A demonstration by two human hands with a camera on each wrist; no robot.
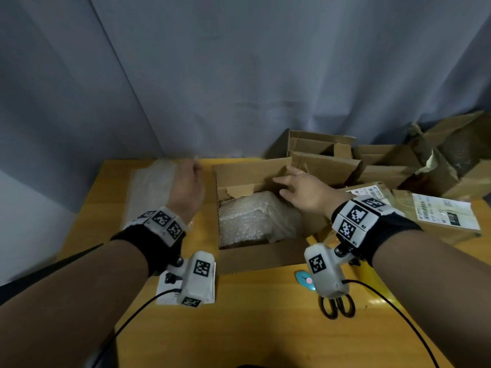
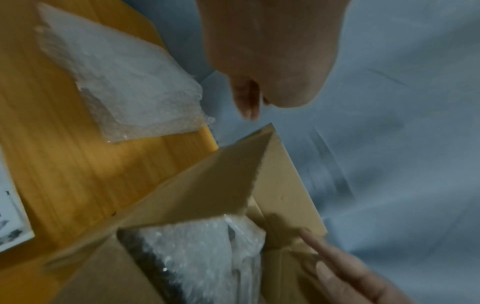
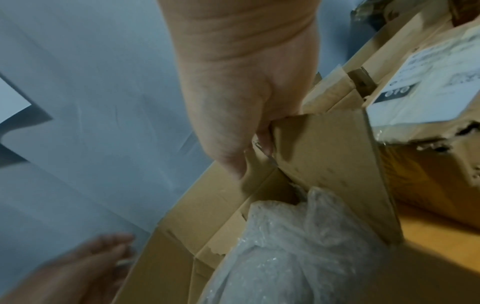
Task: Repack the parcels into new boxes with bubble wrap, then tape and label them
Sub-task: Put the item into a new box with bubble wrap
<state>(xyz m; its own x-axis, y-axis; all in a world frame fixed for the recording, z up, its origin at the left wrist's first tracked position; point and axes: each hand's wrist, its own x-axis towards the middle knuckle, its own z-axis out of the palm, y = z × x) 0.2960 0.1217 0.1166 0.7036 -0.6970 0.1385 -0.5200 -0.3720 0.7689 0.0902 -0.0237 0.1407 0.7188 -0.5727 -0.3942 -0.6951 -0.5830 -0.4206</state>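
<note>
The right hand point(image 1: 301, 191) has its fingers point(image 3: 263, 142) curled over the top edge of the far flap point(image 1: 252, 170) of the open box point(image 1: 260, 257), thumb on one face and fingertips on the other, pinching the cardboard at its right corner; the grip looks meant to fold that flap down over the contents. The left hand point(image 1: 186, 185) hovers above the far-left corner of the box, holding nothing. It is blurred, and its fingers point(image 2: 246, 102) seem loosely bent together, though how far they are spread I cannot tell. It is probably on its way to the left flap.

Inside the box sits the parcel wrapped in bubble wrap point(image 1: 249, 219), filling most of the opening, so packing appears done and closing is the step in hand. Spare bubble wrap sheets point(image 1: 148, 189) lie on the desk point(image 1: 252, 314) to the left. Near the front edge lie scissors point(image 1: 337, 306), a small blue cutter point(image 1: 305, 280) and a paper label point(image 1: 166, 288), handy for the sealing and labelling. Old torn boxes point(image 1: 385, 166) are piled far right.
</note>
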